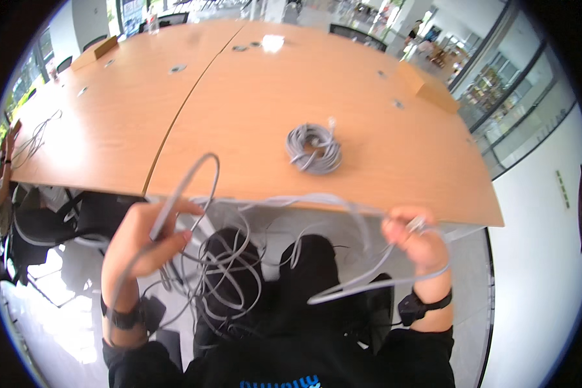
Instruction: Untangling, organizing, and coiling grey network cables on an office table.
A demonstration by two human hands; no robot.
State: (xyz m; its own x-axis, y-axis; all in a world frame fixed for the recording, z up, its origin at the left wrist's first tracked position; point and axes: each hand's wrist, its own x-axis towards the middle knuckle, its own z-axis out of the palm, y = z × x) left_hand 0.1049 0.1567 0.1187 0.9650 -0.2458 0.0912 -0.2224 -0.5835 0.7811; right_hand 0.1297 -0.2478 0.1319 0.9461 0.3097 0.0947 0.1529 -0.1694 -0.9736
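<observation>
A loose, tangled grey network cable (233,257) hangs in loops over my lap, just below the table's front edge. My left hand (148,237) has strands of it in its curled fingers, and one strand arches up over the knuckles. In my right hand (412,235), the fingers are closed on the cable near a clear plug (415,223). Stretches of cable run between the hands, and one strand passes by the right wrist. Beyond the hands lies a coiled grey cable (314,149) on the table, wound in a ring with a clear plug sticking up.
The wooden table (252,111) spans the view, with a seam and several cable grommets. Cardboard boxes (429,89) stand at its far right and far left. More thin cable (39,138) lies at the left edge, beside another person's arm (7,155). A black chair (53,218) sits at left.
</observation>
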